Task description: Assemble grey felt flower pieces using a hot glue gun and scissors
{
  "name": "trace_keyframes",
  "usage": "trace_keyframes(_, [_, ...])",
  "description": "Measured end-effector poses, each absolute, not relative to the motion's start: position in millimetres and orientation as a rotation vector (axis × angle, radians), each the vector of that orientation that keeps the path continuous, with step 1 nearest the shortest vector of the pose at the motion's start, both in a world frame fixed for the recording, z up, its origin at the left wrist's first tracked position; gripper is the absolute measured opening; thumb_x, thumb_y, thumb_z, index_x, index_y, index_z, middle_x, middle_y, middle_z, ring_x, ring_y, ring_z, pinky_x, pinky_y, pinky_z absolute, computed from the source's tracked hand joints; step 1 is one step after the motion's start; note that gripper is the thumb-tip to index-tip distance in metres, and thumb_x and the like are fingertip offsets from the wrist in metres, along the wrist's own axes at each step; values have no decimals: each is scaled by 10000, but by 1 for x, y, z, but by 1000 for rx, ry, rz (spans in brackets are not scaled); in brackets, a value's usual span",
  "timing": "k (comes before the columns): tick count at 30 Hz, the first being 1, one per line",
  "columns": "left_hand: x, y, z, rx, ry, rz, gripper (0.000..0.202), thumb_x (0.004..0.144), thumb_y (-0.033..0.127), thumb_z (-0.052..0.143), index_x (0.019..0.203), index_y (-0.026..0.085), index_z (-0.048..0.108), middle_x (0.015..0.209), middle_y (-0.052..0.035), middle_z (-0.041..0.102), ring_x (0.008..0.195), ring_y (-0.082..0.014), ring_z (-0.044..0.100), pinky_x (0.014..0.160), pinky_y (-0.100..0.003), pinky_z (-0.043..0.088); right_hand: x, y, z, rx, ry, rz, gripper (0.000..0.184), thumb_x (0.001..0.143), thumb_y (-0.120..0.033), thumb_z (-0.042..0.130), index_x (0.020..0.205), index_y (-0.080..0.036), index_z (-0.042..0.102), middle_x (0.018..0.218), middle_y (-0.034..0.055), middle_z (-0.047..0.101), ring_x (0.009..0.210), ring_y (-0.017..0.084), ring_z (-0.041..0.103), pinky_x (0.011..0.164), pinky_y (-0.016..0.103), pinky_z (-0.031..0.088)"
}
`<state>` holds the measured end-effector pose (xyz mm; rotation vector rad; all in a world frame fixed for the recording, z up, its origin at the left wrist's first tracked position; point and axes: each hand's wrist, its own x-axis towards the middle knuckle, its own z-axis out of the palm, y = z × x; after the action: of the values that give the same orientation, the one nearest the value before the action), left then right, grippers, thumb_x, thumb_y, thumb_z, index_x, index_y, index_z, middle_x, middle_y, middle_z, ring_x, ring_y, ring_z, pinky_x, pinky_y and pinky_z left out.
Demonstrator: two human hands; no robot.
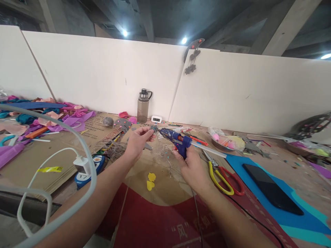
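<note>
My right hand (188,160) is wrapped round the handle of a blue hot glue gun (178,139), with a pale glue stick (209,149) sticking out of its back end. The gun's nozzle points left, at a small grey piece (154,128) pinched between the thumb and fingers of my left hand (141,139). Whether nozzle and piece touch, I cannot tell. Below the hands, two small yellow cut-outs (150,186) lie on the brown cardboard (137,172). Clear, stringy scraps (167,155) are scattered under the gun.
Scissors (224,177) with yellow and red handles lie right of my right hand, beside a black phone (271,187) on blue sheets. A water bottle (143,106) and small white clock (156,119) stand behind. At left are a blue tape measure (98,163), white cable and colourful scraps (77,120).
</note>
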<state>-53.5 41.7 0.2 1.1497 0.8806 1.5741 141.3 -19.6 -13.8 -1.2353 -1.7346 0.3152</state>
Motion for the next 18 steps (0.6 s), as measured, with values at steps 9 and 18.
trace_keyframes(9, [-57, 43, -1, 1025, 824, 1423, 308, 593, 329, 826, 731, 140, 626, 680, -8, 631, 624, -94, 594, 550, -209, 445, 139, -8, -18, -839, -1343, 1203, 215, 790, -364, 646, 883, -226, 510, 690, -49, 560, 516, 94, 436, 469, 227, 382])
trace_keyframes(18, [-55, 43, -1, 1030, 865, 1442, 299, 569, 318, 836, 667, 152, 607, 606, 19, 567, 538, -61, 492, 454, -191, 302, 161, 18, -20, -1095, -1245, 1167, 263, 727, -395, 666, 872, -214, 543, 771, 15, 639, 535, 120, 521, 453, 248, 446])
